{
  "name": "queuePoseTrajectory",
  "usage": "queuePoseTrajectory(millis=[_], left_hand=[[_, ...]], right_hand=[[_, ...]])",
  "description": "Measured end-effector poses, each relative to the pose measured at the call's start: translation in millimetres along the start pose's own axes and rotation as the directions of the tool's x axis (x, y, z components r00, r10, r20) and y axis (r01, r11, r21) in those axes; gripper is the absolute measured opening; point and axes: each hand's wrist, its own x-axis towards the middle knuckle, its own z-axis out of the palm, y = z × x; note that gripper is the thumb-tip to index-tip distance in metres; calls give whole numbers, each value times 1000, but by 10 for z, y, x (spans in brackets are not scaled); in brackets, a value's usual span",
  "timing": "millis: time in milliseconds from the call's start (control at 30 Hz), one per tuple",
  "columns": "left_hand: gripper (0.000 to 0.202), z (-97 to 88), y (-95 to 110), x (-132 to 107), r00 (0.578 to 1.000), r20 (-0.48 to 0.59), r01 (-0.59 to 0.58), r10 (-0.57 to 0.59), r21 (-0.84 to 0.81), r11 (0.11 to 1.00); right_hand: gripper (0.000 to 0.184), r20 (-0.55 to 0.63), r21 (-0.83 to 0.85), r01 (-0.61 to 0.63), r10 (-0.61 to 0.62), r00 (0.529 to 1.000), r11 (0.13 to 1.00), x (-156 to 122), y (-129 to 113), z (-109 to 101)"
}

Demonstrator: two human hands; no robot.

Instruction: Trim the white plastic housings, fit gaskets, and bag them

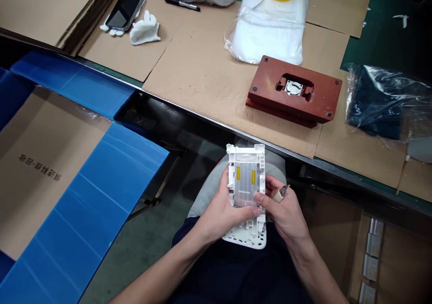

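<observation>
— Cardboard sheets (209,79) cover the counter (232,122) ahead of the hands, seen from the head camera. What are the hands doing?

— They're together, the left hand (221,209) and right hand (285,209) gripping a white plastic frame (245,178) by its long sides, above the lap. Two yellow strips (245,174) sit on the frame, with clear film (245,189) between the hands.

— Anything on the fingers?

— Yes, a beige finger wrap (277,197) on the right hand, with a small metal blade (285,189) sticking out past it.

— What's straight ahead of the hands?

— A reddish-brown block (293,90) with a metal insert (293,87), and behind it a clear bag of white material (266,32). A dark package in plastic (378,101) lies farther right.

— And farther left?

— Up on the counter, a phone (124,11) rests on white gloves (145,29), near a black marker (182,3). Below that, left of the hands, is an open carton lined with blue sheets (111,169).

— Right of the hands?

— Low down, silver packets (373,259) stand in a row in a cardboard box (401,268).
</observation>
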Motion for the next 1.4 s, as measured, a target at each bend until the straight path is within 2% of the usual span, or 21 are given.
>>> queuePoseTrajectory(millis=[133, 367, 600, 733, 833, 933, 1067, 1167, 1267, 1400], left_hand=[[91, 5, 7, 4, 999, 31, 10, -9, -35, 999], [92, 15, 11, -2, 1000, 13, 17, -16, -42, 999], [92, -34, 28, 7, 992, -4, 128, -128, -57, 990], [94, -41, 31, 12, 990, -10, 141, -141, -35, 989], [97, -39, 40, -6, 996, -19, 84, -83, 92, 992], [102, -48, 20, -62, 1000, -15, -1, 5, 280, 960], [111, -63, -92, -186, 996, -70, -14, 48, 420, 907], [96, -64, -177, -275, 993, -116, 37, 18, 455, 890], [83, -61, -205, -328, 993, -109, 88, -44, 446, 891], [74, -57, -205, -351, 994, -82, 100, -70, 449, 888]], right_hand=[[44, 3, 13, -19, 19, 1000, 1000, -4, 9, -11], [41, 1, 19, -45, 45, 999, 999, -12, -21, -4], [34, -23, -37, -90, 90, 996, 995, -37, -58, -77], [35, 21, -68, -79, 80, 997, 995, -50, -86, -107], [43, 69, -110, -70, 78, 995, 991, -69, -114, -77], [41, 59, -215, -87, 102, 993, 973, -129, -107, -12], [42, 34, -255, -123, 136, 990, 959, -280, 18, 59], [39, -6, -312, -144, 149, 989, 939, -397, 155, 62], [35, -42, -361, -147, 141, 989, 921, -483, 268, 51], [35, -104, -420, -131, 95, 990, 898, -572, 378, 67]])
